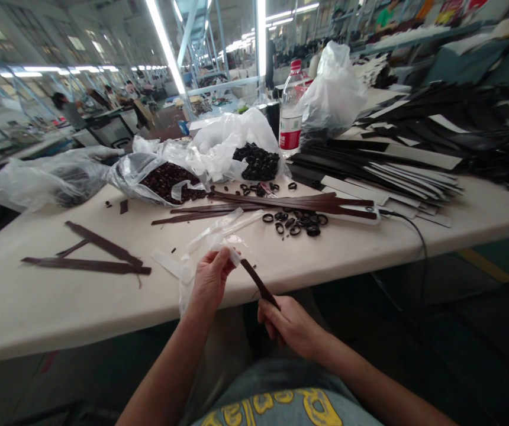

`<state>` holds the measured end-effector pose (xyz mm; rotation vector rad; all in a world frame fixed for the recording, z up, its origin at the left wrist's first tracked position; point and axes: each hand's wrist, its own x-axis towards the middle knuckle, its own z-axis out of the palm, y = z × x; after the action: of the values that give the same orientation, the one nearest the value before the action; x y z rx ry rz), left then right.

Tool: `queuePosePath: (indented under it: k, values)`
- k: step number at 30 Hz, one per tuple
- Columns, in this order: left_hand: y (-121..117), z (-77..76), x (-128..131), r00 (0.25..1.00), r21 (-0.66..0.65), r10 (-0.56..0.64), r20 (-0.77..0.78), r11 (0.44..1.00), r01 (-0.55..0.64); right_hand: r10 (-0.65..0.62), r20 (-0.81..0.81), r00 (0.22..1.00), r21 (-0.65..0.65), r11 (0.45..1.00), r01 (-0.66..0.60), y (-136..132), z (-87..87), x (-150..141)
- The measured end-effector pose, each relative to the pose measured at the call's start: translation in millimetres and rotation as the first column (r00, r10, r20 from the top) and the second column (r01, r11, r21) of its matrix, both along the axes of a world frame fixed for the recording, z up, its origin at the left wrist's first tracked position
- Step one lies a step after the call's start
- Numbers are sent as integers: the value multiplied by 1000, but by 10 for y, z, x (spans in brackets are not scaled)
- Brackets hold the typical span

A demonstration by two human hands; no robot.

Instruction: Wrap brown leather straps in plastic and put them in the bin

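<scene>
Grey shirt [263,405] w/ yellow lettering nearest, low in view, table edge just beyond. Rest goes L to R.

Far L on the pale table [59,307]: clear plastic bag [54,177], dark contents, can't make out what. In front of it, loose dark-brown strips [103,243] — one long & slanted, one nearly level, a short one btwn. Small dark scrap [123,206] behind them. Next, open brown-piece bag [125,171], clear plastic, full of tiny dark-brown bits, then white bag [237,133] w/ shiny black pieces [258,163] showing at its mouth. Nearer, crumpled translucent film [216,231] lies just behind the hands.

L hand [212,275], above table edge, pinches white piece [234,256] btwn thumb & fingers, right at upper end of brown strip [258,281]. Strip spans gap btwn hands, slanting down to R. R hand [285,319] grips its lower end, just off table edge. Hands near each other, not touching.

Behind strip: brown bundle [272,202] of long strips, R end resting on flat white unit [370,218] w/ dark cable [414,231] running off R & down over edge. Black rings [294,225] scattered just in front of bundle. Behind, red-capped bottle [290,127], upright, beside another white plastic bag [332,83]. Far R, big pile of black & white strips [383,174], overlapping. Background top R, blurry — person [385,18] in green.
</scene>
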<state>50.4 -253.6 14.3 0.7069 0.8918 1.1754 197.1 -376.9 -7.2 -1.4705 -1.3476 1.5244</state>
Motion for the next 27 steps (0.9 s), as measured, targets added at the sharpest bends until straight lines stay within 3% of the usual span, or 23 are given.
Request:
queuePosePath:
  k: [4,8,15,18,21,23,25,27]
  values:
    - [-24,4,25,1000,24,-19,-23,1000,19,28,8,1000,4,1000,-28,36,0,-2]
    - [-74,35,36,993,36,-79,-85,996,83,60,-89,994,-17,998,-62,125,17,-21]
    - [-136,89,68,953,12,-260,-154,964,265,82,-332,940,19,997,-81,442,248,-29]
    - [37,227,25,989,41,-134,-68,990,137,138,-370,919,101,989,-108,399,278,23]
    - [241,343,-59,999,80,43,26,996,-45,116,-189,975,208,975,-76,217,176,87]
    - [266,341,-80,998,85,56,20,995,-57,44,-101,994,192,981,-24,102,96,109]
    - [162,273,-41,997,75,-59,-50,995,63,-9,-82,997,170,985,23,50,72,112]
    - [-24,181,38,955,55,-267,-128,960,276,-52,-71,996,218,974,67,70,121,114]
